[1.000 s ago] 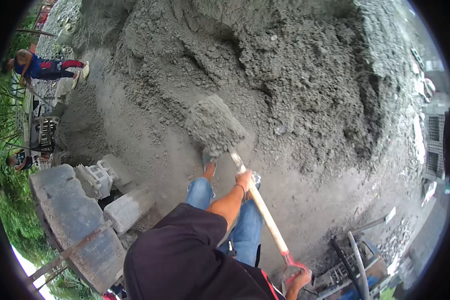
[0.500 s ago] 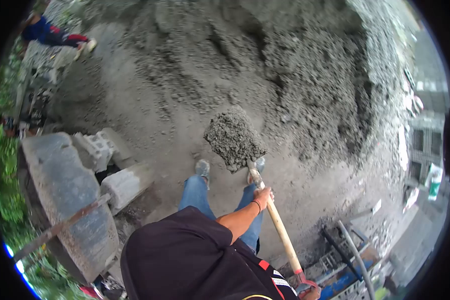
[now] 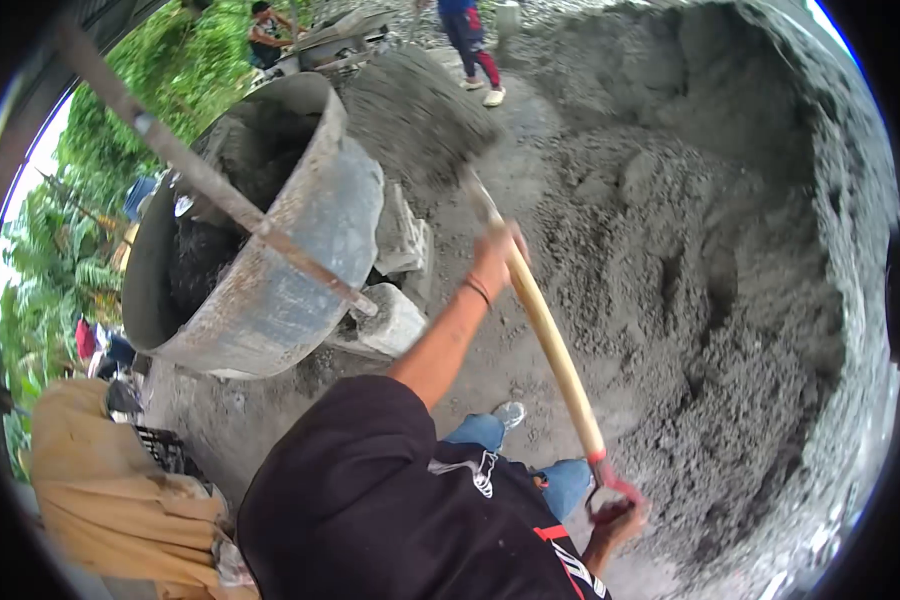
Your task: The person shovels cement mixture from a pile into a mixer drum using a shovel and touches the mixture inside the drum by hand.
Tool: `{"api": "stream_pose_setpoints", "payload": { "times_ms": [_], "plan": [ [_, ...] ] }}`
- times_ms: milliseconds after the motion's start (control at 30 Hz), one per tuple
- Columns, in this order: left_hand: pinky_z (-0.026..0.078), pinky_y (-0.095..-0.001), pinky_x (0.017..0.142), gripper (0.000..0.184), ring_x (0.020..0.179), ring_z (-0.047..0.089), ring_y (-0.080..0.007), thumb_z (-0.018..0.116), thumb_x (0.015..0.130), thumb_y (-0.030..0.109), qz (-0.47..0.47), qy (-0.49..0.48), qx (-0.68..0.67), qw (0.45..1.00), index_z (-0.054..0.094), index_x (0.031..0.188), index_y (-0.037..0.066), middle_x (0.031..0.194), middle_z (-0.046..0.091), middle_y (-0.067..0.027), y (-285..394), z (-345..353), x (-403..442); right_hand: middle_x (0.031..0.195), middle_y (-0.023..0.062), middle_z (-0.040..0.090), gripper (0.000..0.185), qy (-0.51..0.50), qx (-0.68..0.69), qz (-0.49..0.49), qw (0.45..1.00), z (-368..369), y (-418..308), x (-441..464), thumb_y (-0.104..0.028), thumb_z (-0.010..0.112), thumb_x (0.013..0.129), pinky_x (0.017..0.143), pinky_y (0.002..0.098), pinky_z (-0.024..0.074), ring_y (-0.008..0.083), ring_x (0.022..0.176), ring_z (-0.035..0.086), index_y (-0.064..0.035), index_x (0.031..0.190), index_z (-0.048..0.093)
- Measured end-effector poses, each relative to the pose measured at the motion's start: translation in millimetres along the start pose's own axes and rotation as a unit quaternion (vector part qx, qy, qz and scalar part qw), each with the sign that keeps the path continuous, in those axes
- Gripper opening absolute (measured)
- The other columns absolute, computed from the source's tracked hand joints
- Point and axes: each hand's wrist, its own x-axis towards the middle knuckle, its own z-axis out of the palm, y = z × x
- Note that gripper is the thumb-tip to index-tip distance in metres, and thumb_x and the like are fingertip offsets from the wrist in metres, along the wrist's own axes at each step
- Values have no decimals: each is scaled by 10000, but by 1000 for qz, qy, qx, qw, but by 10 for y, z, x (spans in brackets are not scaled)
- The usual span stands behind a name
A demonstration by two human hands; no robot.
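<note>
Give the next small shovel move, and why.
Probably swing the shovel left toward the open metal drum: the blade looks loaded with grey grit and appears beside the drum, while the left hand grips the shaft and the right hand the handle.

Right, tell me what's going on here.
Someone holds a shovel: left hand partway along the shaft, right hand on the red handle. The far end carries a load of grey grit, blurred, next to a metal drum in this view. A big grey heap lies to the right, and another person is further off.
</note>
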Motion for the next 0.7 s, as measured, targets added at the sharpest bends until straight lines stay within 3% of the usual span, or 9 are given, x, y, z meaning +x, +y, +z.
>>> {"api": "stream_pose_setpoints", "payload": {
  "times_ms": [100, 133, 200, 267, 333, 367, 500, 567, 700],
  "plan": [
    [449, -346, 437, 117, 447, 499, -197, 532, 861, 117, -6, 30, -42, 999, 523, 754, 69, 561, 487, -65, 1450, -174, 398, 507, 26, 477, 186, -93, 7, -194, 976, 1105, -500, -275, -210, 621, 821, 315, 238, 349, 112, 339, 432, -66, 773, 515],
    [452, -315, 477, 112, 507, 522, -182, 526, 877, 131, 76, 9, -55, 996, 534, 776, 82, 630, 516, -67, 1797, -410, 551, 633, 50, 531, 154, -191, 89, -180, 961, 1375, -645, -457, -40, 664, 788, 385, 279, 464, 121, 503, 526, -46, 849, 523],
    [481, -343, 590, 94, 643, 567, -212, 565, 869, 160, 190, -55, -51, 979, 557, 838, 72, 722, 568, -77, 2374, -890, 545, 918, 122, 589, 233, -349, 130, -183, 910, 1845, -767, -850, -13, 681, 783, 555, 341, 550, 203, 729, 609, -49, 961, 534],
    [478, -330, 584, 108, 638, 560, -198, 567, 875, 177, 185, -32, -35, 982, 552, 837, 77, 719, 561, -65, 2541, -1144, 322, 957, 73, 622, 356, -421, -180, -490, 742, 2030, -684, -843, -135, 761, 713, 779, 354, 500, 193, 916, 608, -54, 1025, 610],
    [475, -318, 578, 123, 633, 554, -183, 569, 880, 194, 172, -23, -21, 985, 547, 835, 82, 716, 553, -54, 2481, -1332, 114, 864, 120, 585, 349, -578, -95, -563, 583, 2353, -792, -967, -116, 694, 640, 674, 393, 464, 312, 784, 572, -59, 975, 617],
    [473, -311, 575, 130, 631, 550, -176, 570, 883, 202, 169, -16, -16, 985, 544, 835, 84, 715, 549, -48, 2436, -1391, 50, 799, 113, 548, 253, -558, 30, -572, 601, 2368, -884, -1046, -89, 651, 655, 617, 395, 433, 318, 736, 538, -62, 898, 586],
    [467, -286, 563, 159, 620, 537, -147, 574, 894, 235, 146, 35, 9, 989, 534, 832, 94, 709, 534, -25, 2195, -1317, -57, 801, 90, 572, 244, -467, -62, -546, 693, 1961, -781, -673, -95, 675, 685, 634, 365, 451, 254, 730, 576, -40, 901, 577],
    [464, -274, 557, 174, 615, 531, -132, 576, 900, 252, 129, 23, 14, 991, 529, 831, 99, 706, 527, -14, 2032, -1194, 0, 830, 56, 615, 232, -454, -65, -267, 847, 1845, -443, -508, -89, 694, 716, 669, 320, 471, 146, 767, 591, -30, 905, 573],
    [458, -248, 544, 204, 605, 518, -103, 579, 911, 285, 67, -50, 7, 996, 519, 828, 109, 700, 512, 9, 1489, -884, 264, 729, 26, 619, 185, -228, -31, -9, 973, 1447, 136, -468, -76, 685, 734, 594, 279, 500, 103, 650, 597, -56, 900, 604]
  ]
}}
